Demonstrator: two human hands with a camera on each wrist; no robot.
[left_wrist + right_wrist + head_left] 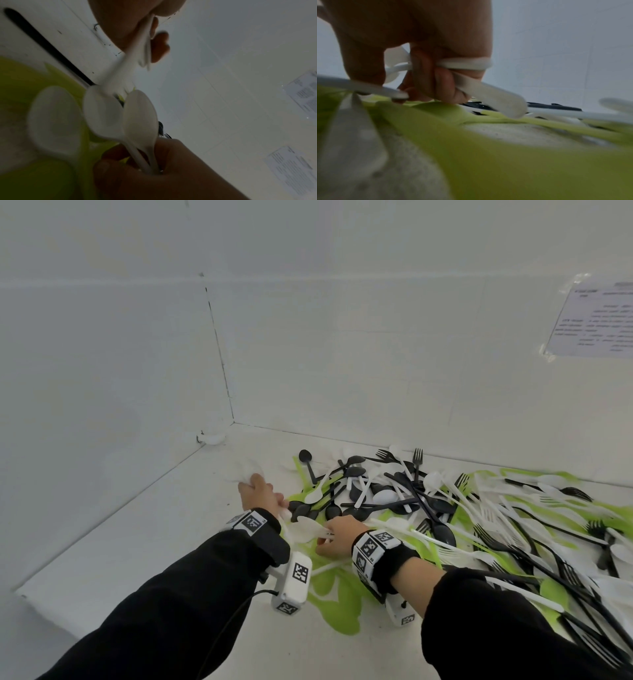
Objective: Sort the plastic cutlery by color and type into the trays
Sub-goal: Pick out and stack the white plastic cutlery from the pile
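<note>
On the white tabletop (144,529), my left hand (257,494) clutching white spoon handles (137,40), my right hand (337,537) gripping two white spoons (306,529) (bowls leftward), mixed cutlery heap (479,508) just right.

Head view looks down; wrist views sit close, sharing white spoons (137,121).
</note>
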